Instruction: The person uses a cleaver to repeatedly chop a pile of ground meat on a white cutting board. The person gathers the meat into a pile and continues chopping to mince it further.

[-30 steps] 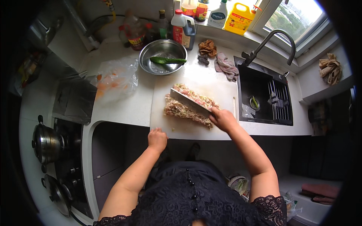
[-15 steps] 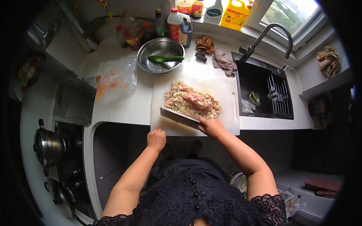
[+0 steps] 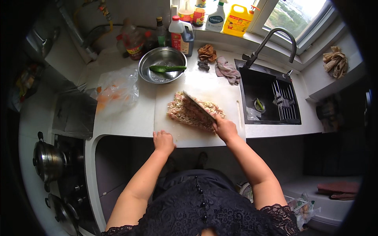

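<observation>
My right hand (image 3: 225, 129) is closed around the handle of a broad-bladed cleaver (image 3: 199, 106). Its blade lies across a mound of minced meat (image 3: 185, 115) flecked with pale green bits, hiding part of the mound. Under the meat is a white cutting board (image 3: 233, 103), which reaches the counter's front edge. My left hand (image 3: 164, 141) rests on the board's near left edge, fingers slightly apart and holding nothing that I can see. Beyond the board's upper left side stands a steel bowl (image 3: 162, 80) with a green cucumber-like vegetable (image 3: 167, 69) in it.
A black sink (image 3: 260, 86) with a tall faucet (image 3: 289, 33) lies to the right. Left of the board is a clear plastic bag (image 3: 122, 88) with orange pieces. A rag (image 3: 227, 70) and several bottles, including a red-capped jug (image 3: 182, 36), line the back.
My right hand has swung the cleaver from the meat's near side up onto the mound, its blade now steeper. My left hand has shifted onto the board's edge, fingers less curled. The view has shifted slightly.
</observation>
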The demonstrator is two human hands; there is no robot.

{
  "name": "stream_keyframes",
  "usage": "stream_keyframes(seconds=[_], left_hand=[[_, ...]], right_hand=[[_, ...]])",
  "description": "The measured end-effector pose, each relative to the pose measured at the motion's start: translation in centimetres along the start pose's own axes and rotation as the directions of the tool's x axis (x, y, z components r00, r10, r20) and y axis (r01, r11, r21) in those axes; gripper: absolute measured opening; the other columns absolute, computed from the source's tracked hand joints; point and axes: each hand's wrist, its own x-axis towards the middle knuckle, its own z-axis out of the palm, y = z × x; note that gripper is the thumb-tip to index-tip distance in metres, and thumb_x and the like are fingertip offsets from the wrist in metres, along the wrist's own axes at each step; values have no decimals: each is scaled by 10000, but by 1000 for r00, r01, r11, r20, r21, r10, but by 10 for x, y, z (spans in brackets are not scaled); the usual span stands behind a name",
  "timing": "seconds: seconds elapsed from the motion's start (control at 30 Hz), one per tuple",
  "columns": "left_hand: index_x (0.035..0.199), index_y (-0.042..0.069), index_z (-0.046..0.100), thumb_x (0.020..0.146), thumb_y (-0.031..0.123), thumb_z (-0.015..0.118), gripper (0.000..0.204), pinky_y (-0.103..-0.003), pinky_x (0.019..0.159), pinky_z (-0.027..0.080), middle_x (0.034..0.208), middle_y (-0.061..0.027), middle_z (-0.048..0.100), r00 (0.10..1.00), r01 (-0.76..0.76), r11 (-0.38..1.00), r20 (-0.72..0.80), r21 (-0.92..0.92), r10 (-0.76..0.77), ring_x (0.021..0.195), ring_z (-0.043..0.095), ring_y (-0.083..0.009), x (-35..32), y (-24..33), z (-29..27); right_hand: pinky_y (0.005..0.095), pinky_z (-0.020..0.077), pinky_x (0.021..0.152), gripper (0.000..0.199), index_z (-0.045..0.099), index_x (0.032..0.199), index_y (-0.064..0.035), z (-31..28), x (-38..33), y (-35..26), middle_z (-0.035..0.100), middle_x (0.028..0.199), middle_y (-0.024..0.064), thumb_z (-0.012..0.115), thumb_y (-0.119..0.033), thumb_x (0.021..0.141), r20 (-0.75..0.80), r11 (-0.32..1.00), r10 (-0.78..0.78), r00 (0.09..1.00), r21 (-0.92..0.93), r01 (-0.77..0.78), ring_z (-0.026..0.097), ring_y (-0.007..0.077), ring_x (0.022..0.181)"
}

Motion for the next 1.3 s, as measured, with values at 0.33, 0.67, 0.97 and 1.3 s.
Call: stream_keyframes(seconds=[0.33, 0.67, 0.97, 1.3], left_hand=[[877, 80, 703, 583, 478, 791, 503, -452, 1007, 351, 1014, -130, 638, 993, 4, 1000, 117, 10, -5, 993, 592, -254, 6, -6, -11], [665, 61, 647, 711, 204, 691, 157, -394, 703, 503, 683, -112, 633, 974, -36, 975, -227, -218, -15, 652, 625, -307, -40, -30, -1], [692, 63, 652, 727, 202, 679, 145, -441, 808, 481, 707, -112, 637, 945, -109, 963, -326, -248, 23, 702, 621, -298, -38, -32, 18], [938, 45, 661, 675, 185, 741, 309, -488, 1001, 356, 1184, -142, 563, 975, -19, 994, -221, -108, -6, 1152, 495, -262, -19, -16, 5]], right_hand=[[492, 469, 572, 201, 477, 867, -86, -28, 6, -32, 607, 661, 172, 546, -275, 859, -131, 982, -98, 986, 146, 117, 601, 381, 643], [509, 476, 631, 230, 483, 885, -87, 12, -22, -47, 620, 741, 189, 519, -312, 861, 261, 965, -246, 933, 159, 210, 608, 391, 712], [514, 476, 646, 256, 520, 903, -80, 34, -34, -55, 623, 750, 207, 516, -334, 870, 336, 964, -219, 916, 216, 152, 605, 407, 728], [499, 487, 639, 223, 497, 883, -83, 5, -13, -27, 627, 730, 181, 522, -303, 853, 178, 980, -185, 967, 102, 169, 618, 378, 721]])
